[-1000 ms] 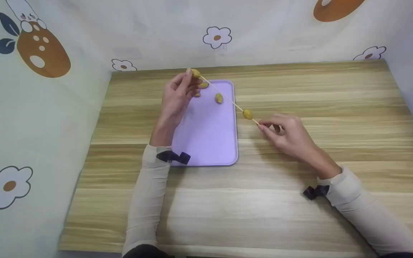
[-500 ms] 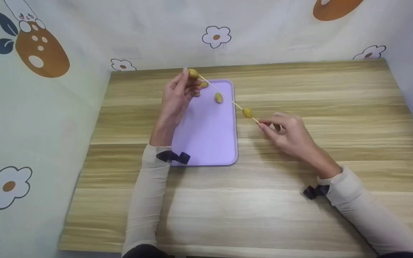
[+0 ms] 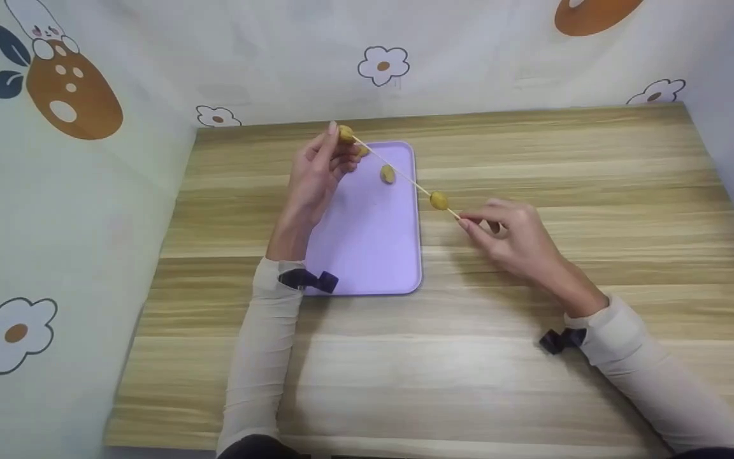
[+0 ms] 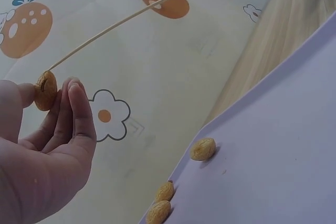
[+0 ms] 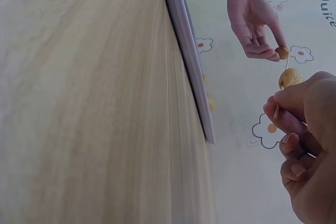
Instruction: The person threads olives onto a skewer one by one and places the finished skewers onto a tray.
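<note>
Pinching an oval yellow-brown piece (image 3: 346, 134) in left hand (image 3: 316, 169), upper centre of head view, thumb against fingers, right at the tip of a thin skewer (image 3: 406, 176). Can't tell whether pierced there. Gripping the skewer's other end in right hand (image 3: 510, 236), right of centre, thumb pressed to index finger, just behind a threaded piece (image 3: 439, 200). Held above lavender tray (image 3: 373, 255) and tabletop (image 3: 469, 370). In left wrist view, lower centre, see three loose pieces (image 4: 202, 149) on the tray, two of them touching.
</note>
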`<move>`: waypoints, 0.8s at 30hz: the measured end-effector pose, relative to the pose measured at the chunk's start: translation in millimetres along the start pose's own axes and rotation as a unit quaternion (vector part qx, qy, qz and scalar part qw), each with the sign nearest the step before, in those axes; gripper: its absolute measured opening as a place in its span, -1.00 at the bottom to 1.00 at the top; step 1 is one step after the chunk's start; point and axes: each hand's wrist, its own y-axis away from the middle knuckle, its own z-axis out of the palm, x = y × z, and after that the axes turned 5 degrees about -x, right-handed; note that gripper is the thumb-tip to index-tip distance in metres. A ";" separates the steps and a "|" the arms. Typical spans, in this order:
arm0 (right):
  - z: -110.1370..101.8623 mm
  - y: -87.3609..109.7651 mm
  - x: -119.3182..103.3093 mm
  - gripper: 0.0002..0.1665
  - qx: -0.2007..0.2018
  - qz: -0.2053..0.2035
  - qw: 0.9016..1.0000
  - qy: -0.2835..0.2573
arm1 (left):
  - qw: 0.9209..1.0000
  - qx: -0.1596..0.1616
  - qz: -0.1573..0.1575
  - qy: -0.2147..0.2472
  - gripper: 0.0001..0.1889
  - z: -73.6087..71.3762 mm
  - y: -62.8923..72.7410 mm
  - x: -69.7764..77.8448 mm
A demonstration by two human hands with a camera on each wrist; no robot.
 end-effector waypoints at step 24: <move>0.5 1.3 5.3 -0.86 0.035 -0.028 0.999 -0.011 | 0.999 -0.044 0.026 -0.005 -0.86 6.6 4.5 -2.4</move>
